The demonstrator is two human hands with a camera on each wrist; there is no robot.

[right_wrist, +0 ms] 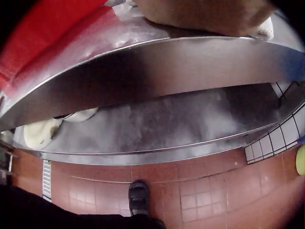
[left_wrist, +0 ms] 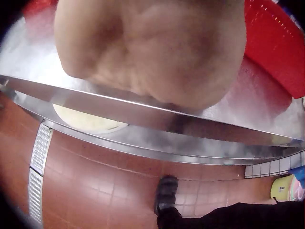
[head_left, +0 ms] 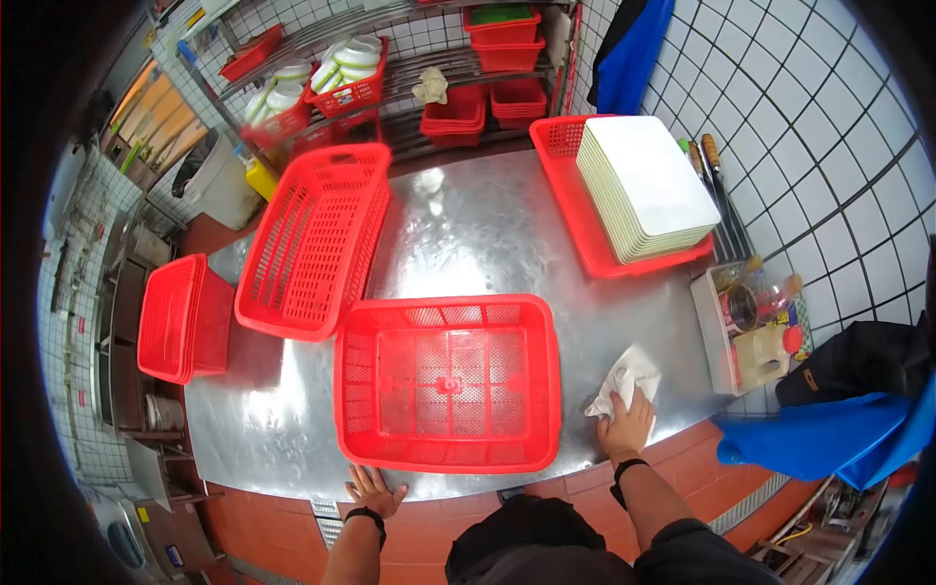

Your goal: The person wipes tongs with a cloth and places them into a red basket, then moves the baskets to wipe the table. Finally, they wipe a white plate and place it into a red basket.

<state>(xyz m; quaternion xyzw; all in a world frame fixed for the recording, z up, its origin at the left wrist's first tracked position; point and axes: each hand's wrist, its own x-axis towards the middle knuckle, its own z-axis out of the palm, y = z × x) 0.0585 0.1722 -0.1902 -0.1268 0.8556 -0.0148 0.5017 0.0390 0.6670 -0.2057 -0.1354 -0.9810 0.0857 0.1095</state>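
Observation:
My left hand (head_left: 376, 491) rests on the near edge of the steel table (head_left: 283, 458), fingers spread and holding nothing. In the left wrist view the heel of that hand (left_wrist: 152, 57) lies right at the table's rim. Toward the right, my right hand (head_left: 627, 429) presses a crumpled white cloth (head_left: 636, 369) on the tabletop, its fingers laid out over the near part. A bit of the cloth (right_wrist: 266, 29) shows beside the palm in the right wrist view. Between the hands stands a red mesh basket (head_left: 448, 453), with a small pale thing on its bottom.
A larger red basket (head_left: 317, 244) and nested red baskets (head_left: 185, 322) stand at the left. At the back right, a red tray (head_left: 561, 175) bears stacked white trays (head_left: 653, 180). A bottle box (head_left: 717, 336) sits by the tiled wall. Shelves (head_left: 400, 93) hold dishes behind.

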